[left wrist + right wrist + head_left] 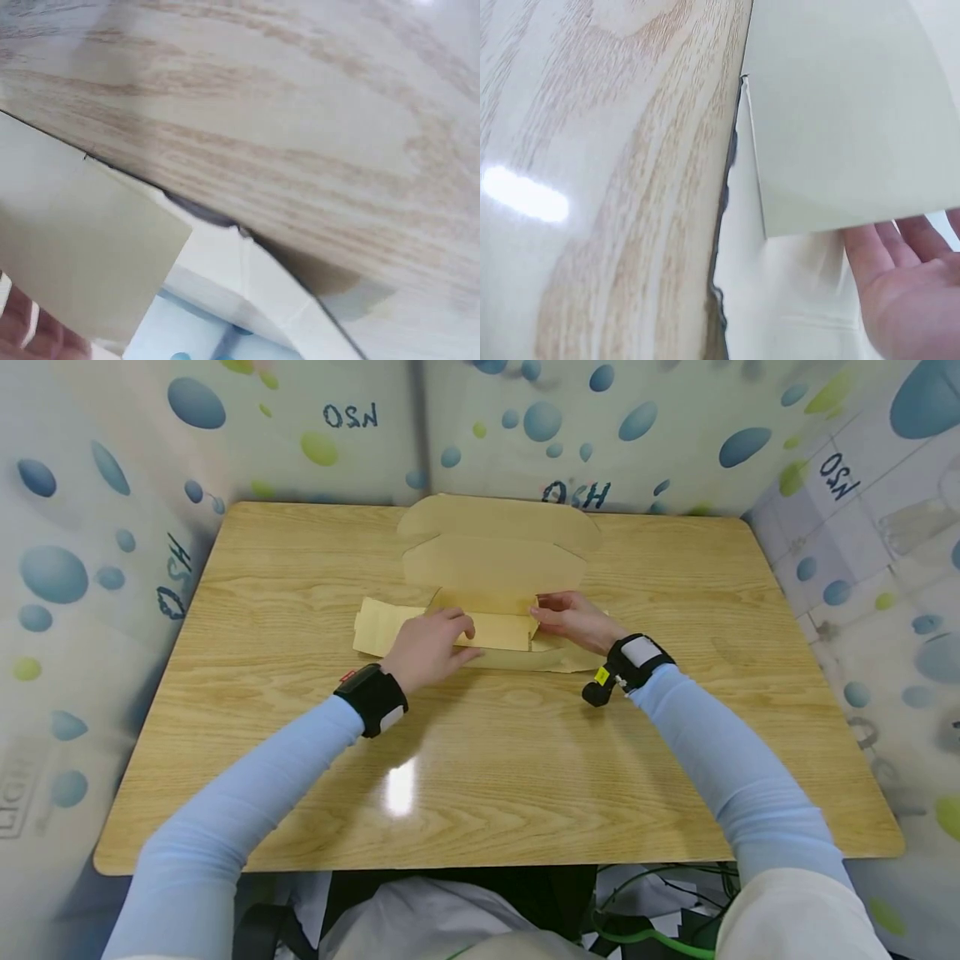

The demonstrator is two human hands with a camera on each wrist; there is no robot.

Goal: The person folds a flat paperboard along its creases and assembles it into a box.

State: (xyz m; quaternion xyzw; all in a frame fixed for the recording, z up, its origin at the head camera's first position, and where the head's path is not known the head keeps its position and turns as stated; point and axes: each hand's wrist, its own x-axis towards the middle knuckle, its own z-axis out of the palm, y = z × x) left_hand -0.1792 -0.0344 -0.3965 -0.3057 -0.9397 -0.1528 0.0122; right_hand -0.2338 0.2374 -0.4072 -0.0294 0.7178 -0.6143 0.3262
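A partly folded cardboard box point(498, 564) lies on the table with its lid panel raised at the back. My left hand point(426, 647) is over its left end, thumb and fingers spread apart at the front wall. In the left wrist view some fingers point(41, 330) show beside a tan flap point(90, 240). At the right end, my right hand point(577, 620) touches an upright side flap point(535, 631) with its fingertips. The right wrist view shows extended fingers point(885, 247) behind that flap; the thumb is hidden there. A loose side panel point(378, 625) sticks out to the left.
The wooden table point(487, 760) extends around the box, with a bright reflection near its front. Patterned curtains point(510, 435) stand behind it and along both sides. Cables point(652, 935) hang below the front edge on the right.
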